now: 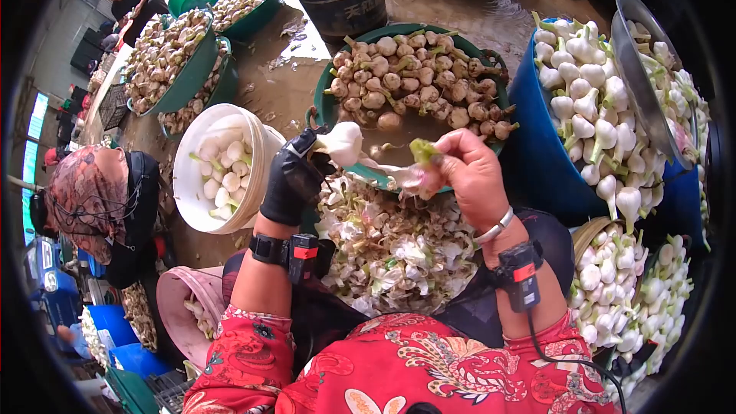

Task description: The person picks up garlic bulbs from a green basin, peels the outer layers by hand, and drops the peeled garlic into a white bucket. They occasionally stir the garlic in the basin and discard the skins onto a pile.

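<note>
In a black glove, my left hand (295,180) grips a white garlic bulb (343,143) by its stem side, with the bulb facing up and right. My right hand (473,176), bare and with a bangle at the wrist, pinches a garlic peel (414,176) with a greenish end between thumb and fingers. A pale strip of the peel stretches toward the bulb. Both hands are over the near rim of a green tub (326,92) filled with unpeeled brownish garlic (429,69). Below them lies a heap of stripped garlic skins (391,245).
On the left stands a white bucket (188,176) with peeled bulbs inside, above a pink bucket (175,291). Blue tubs (521,130) of white garlic and a metal basin (625,69) line the right. Two people (92,192) are at the left.
</note>
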Demonstrator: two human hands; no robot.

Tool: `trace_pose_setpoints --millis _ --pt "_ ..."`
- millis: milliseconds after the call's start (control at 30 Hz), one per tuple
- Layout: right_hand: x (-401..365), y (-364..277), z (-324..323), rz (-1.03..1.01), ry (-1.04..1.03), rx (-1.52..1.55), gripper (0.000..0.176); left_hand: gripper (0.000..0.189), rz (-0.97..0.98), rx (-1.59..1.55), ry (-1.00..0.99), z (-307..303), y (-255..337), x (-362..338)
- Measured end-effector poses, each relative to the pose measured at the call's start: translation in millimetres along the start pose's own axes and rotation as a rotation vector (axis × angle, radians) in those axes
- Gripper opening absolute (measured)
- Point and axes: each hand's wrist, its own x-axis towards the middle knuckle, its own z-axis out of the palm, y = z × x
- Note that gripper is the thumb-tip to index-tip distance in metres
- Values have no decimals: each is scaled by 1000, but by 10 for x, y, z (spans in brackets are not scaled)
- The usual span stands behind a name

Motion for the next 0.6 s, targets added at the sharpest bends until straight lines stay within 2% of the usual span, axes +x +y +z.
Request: trace_pose_setpoints --millis 33,67,100,167,200,267,300,333,367,400,433,500,533,567,600 --pt "28 -34 -48 -3 4 -1 6 28 351 533 -10 20 15 -3" --pt "89 -129 -113 -54 133 134 5 22 4 -293 -10 -97 -8 -1" --pt "146 -184 -176 -101 262 273 5 25 330 458 74 -28 192 -16" --pt "185 -240 -211 -153 277 315 3 28 565 988 132 -368 180 16" --pt "169 -219 -195 -80 238 262 3 33 603 1017 146 -429 221 14" --pt "164 -97 -104 86 147 66 6 36 474 914 148 -392 336 -53" --pt "147 -53 -51 187 -41 -11 12 36 412 861 127 -306 456 -83" --pt "122 -2 38 261 -145 -142 18 27 406 751 152 -329 319 -65" --pt "135 101 86 284 -234 -154 29 18 400 636 176 -335 172 -40" --pt "139 200 260 205 -200 19 42 12 244 393 126 -213 200 -78" --pt "123 178 315 265 -217 139 49 11 359 558 33 -112 274 -108" --pt "158 81 324 412 -285 19 34 11 650 626 -130 27 209 -47" --pt "186 116 288 415 -281 18 34 11 625 642 -175 67 215 -53" --pt "219 168 263 358 -234 97 24 11 623 641 -176 59 221 -64" --pt "238 204 258 298 -189 177 15 12 464 559 -133 20 237 -78"
